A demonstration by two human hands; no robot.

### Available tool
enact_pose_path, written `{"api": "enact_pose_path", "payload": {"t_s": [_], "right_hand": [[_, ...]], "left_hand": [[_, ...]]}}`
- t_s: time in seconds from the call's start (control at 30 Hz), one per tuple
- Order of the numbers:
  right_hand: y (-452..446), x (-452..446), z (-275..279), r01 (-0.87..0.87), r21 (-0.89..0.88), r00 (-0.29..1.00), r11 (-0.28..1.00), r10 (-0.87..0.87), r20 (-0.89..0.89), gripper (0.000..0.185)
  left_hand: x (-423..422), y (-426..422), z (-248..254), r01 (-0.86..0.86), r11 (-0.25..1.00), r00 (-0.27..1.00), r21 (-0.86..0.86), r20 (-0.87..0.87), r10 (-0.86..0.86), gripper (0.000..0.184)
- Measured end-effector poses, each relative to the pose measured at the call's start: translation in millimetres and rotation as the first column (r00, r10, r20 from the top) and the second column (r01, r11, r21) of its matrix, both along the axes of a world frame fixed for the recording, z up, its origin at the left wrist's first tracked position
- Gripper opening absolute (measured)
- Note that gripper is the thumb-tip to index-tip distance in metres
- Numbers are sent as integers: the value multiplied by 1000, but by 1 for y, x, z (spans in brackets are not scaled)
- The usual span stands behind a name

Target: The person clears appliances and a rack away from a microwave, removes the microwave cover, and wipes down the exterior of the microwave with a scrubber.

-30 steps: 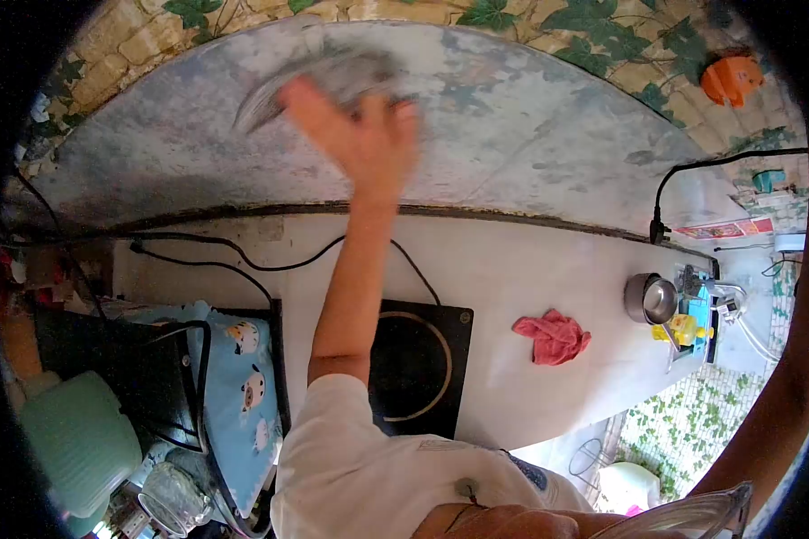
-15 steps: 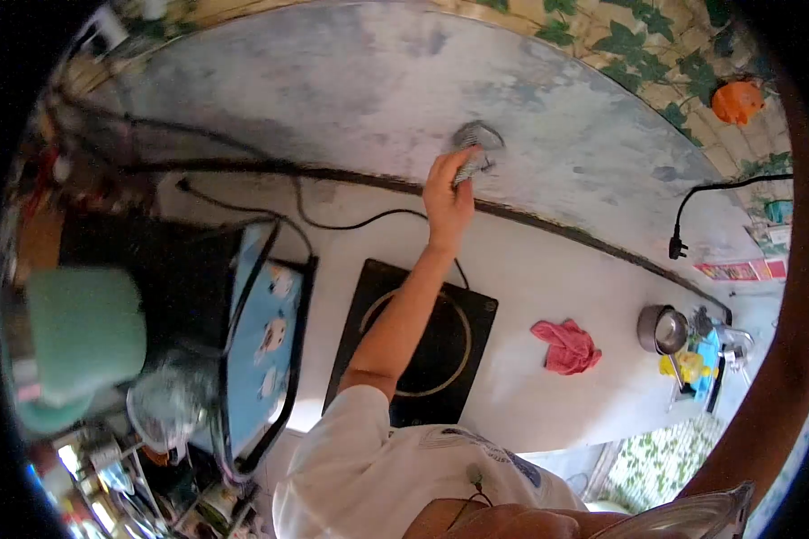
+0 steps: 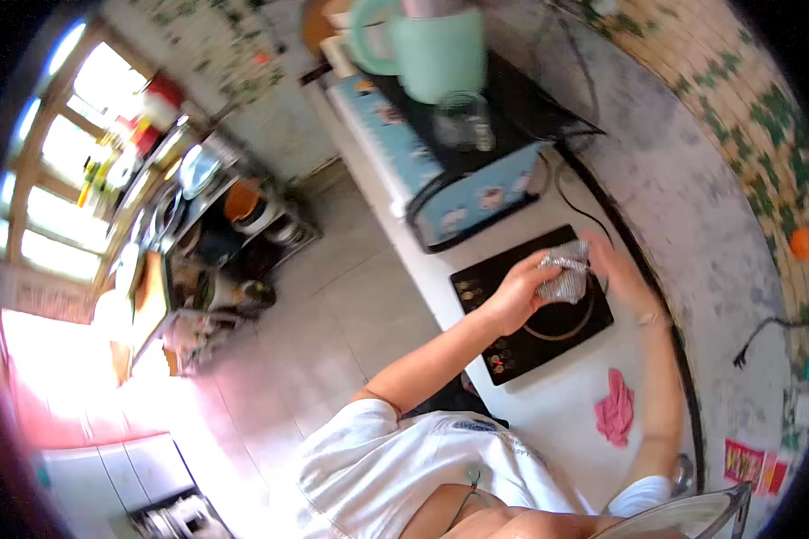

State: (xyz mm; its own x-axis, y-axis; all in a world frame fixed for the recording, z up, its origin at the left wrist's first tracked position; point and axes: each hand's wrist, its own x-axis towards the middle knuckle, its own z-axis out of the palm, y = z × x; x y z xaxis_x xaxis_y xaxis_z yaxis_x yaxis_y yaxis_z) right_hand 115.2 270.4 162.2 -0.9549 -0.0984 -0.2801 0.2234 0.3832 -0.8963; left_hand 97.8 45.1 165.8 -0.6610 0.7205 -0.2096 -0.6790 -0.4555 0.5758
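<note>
My left hand [image 3: 515, 294] is closed round a crumpled silvery-grey ribbed cloth [image 3: 564, 280], held above the black induction cooktop [image 3: 548, 346]. From the other side, my right hand [image 3: 613, 269] meets the cloth's edge; its fingers are blurred but look closed on it. Below the hands, part of the cooktop's ring is covered from view. A crumpled pink cloth [image 3: 614, 409] lies on the white counter [image 3: 562, 431], to the near side of the cooktop.
A blue patterned cover [image 3: 472, 208] over a black appliance carries a glass jar [image 3: 463, 121] and a mint-green pitcher [image 3: 440, 56]. A black cable [image 3: 571, 202] runs behind the cooktop. A plug [image 3: 740, 357] hangs by the grey wall. Crowded shelves [image 3: 234, 242] stand across the tiled floor.
My left hand has come down from the grey wall with the ribbed cloth to above the cooktop. My right hand has joined it at the cloth. The view has swung left.
</note>
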Motion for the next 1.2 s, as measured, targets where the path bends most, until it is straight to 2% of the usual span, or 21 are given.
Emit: {"api": "enact_pose_path", "payload": {"t_s": [0.03, 0.07, 0.1, 0.13, 0.17, 0.2, 0.23, 0.3, 0.33, 0.37, 0.5, 0.6, 0.63, 0.7, 0.77, 0.93, 1.0, 1.03, 1.1, 1.17, 1.2], "right_hand": [[-39, 20, 0, 65, -302, 995, 951, -37, 97, 59], [-65, 35, -8, 35, -564, 994, 825, 30, 104, 57], [-90, 47, -25, 161, -746, 981, 646, -23, 192, 54], [-104, 57, -40, 143, -858, 981, 493, 45, 189, 50], [-127, 65, -50, 174, -902, 982, 394, 1, 190, 46], [-142, 71, -63, 212, -910, 975, 356, -20, 220, 45], [-158, 75, -69, 250, -915, 967, 316, -40, 251, 44], [-186, 77, -64, 356, -892, 932, 278, -31, 362, 40], [-202, 73, -60, 378, -886, 924, 268, -57, 377, 38], [-214, 69, -59, 403, -878, 915, 256, -89, 394, 36], [-255, 41, -74, 303, -892, 953, 336, -124, 276, 29], [-310, 7, -71, 276, -882, 961, 382, -85, 263, 30], [-330, -7, -83, 240, -903, 970, 357, -51, 238, 31], [-379, -35, -83, 297, -862, 951, 411, -50, 304, 31], [-422, -61, -87, 297, -895, 936, 333, 82, 341, 31], [-493, -126, -78, 295, -893, 899, 340, 218, 380, 35], [-510, -148, -77, 269, -859, 856, 436, 301, 421, 36], [-517, -156, -73, 282, -858, 858, 429, 287, 425, 36], [-524, -177, -65, 150, -742, 937, 654, 146, 318, 37], [-519, -202, -67, 145, -704, 946, 695, 112, 305, 36], [-515, -215, -67, 135, -679, 947, 722, 108, 303, 36]], "left_hand": [[8, -14, -2, -25, 999, 1000, -39, -2, 25, 32], [17, -27, -4, -76, 989, 996, -126, -49, 70, 30], [25, -38, -8, -124, 970, 990, -211, -94, 106, 28], [34, -41, -15, -202, 921, 954, -333, -281, 108, 28], [42, -51, -26, -283, 855, 894, -435, -443, 71, 28], [45, -58, -49, -532, 720, 644, -445, -765, 3, 26], [50, -69, -44, -591, 690, 540, -418, -840, -47, 27], [60, -87, -45, -829, 481, 130, -284, -936, -328, 33], [64, -99, -43, -861, 425, 77, -277, -900, -429, 38], [63, -112, -45, -862, 426, 83, -277, -904, -420, 38], [41, -177, -53, -811, 474, 125, -343, -893, -432, 46], [10, -233, -51, -862, 436, 34, -259, -887, -460, 47], [-4, -255, -52, -856, 451, 18, -252, -888, -460, 47], [-27, -300, -54, -886, 363, 83, -288, -869, -488, 48], [-50, -345, -47, -901, 281, 136, -330, -830, -540, 47], [-112, -432, -55, -911, 280, 123, -303, -848, -516, 36], [-137, -454, -60, -923, 255, 169, -287, -899, -403, 24], [-151, -462, -63, -917, 270, 167, -293, -897, -408, 24], [-179, -472, -69, -914, 240, 262, -327, -928, -265, 18], [-212, -480, -72, -910, 256, 280, -327, -938, -205, 14], [-228, -483, -71, -889, 262, 348, -375, -926, -146, 13]]}}
